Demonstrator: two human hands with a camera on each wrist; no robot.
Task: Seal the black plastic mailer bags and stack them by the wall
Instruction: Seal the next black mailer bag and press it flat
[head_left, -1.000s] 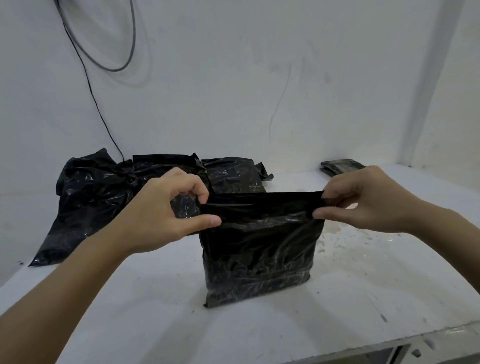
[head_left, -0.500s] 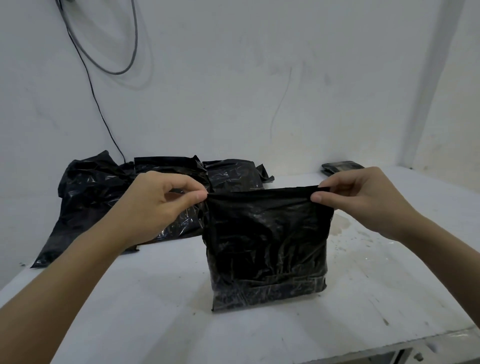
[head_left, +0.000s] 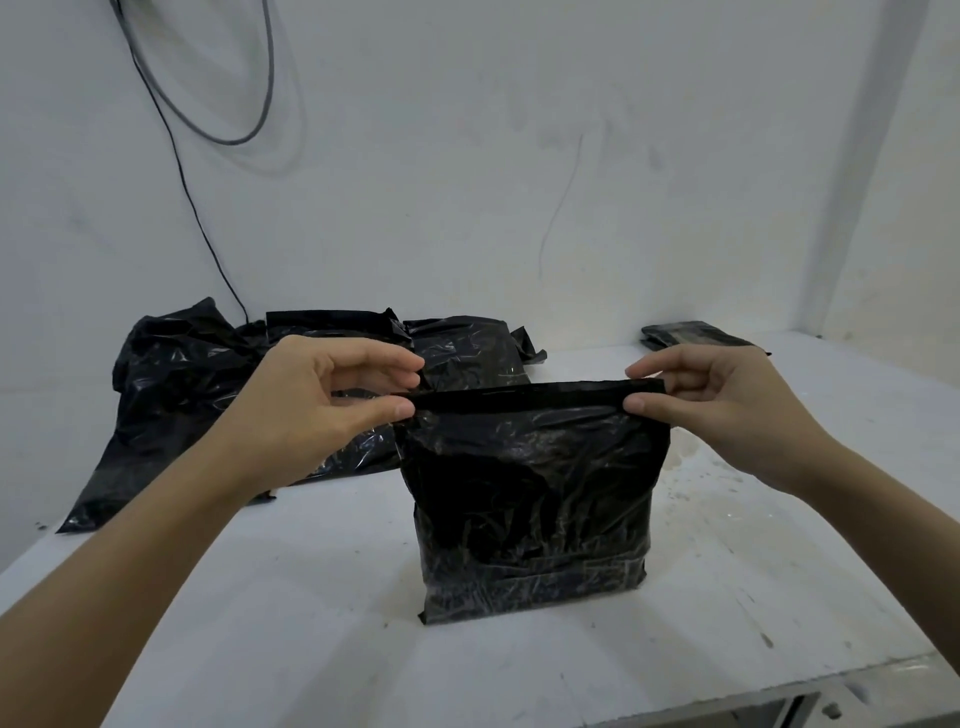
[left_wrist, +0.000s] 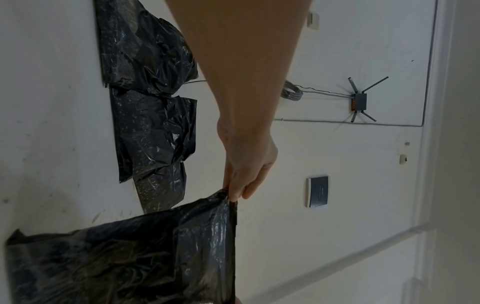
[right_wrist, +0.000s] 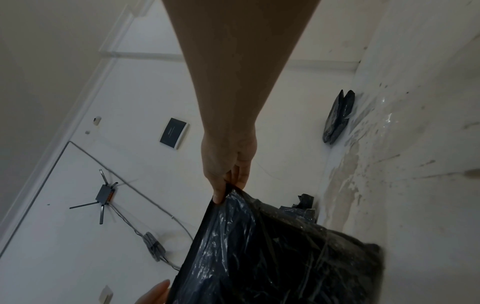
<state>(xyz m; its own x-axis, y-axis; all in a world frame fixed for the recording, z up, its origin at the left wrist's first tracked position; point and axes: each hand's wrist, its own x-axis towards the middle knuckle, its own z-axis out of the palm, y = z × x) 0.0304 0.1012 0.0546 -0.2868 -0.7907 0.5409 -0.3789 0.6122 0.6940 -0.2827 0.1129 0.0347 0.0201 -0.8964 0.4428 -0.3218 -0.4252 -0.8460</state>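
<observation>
On the white table (head_left: 291, 597), near its front edge, we see a black mailer bag (head_left: 530, 499) standing up on its bottom. It is full and puffy, and its top is folded over into a flat, straight band. The plastic is thin, shiny and very crinkly, with little wrinkles all over.

Our left hand (head_left: 317, 410) pinches the left end of that band between thumb and fingers. Our right hand (head_left: 727, 410) pinches the right end the same way.

Behind it, by the white wall (head_left: 519, 182), lies a pile of black bags (head_left: 218, 395), lumpy and shiny. A small flat stack of dark bags (head_left: 691, 340) lies far off to the right. The table is smooth but stained and scratched. A thin cable (head_left: 192, 197) hangs down the wall.
</observation>
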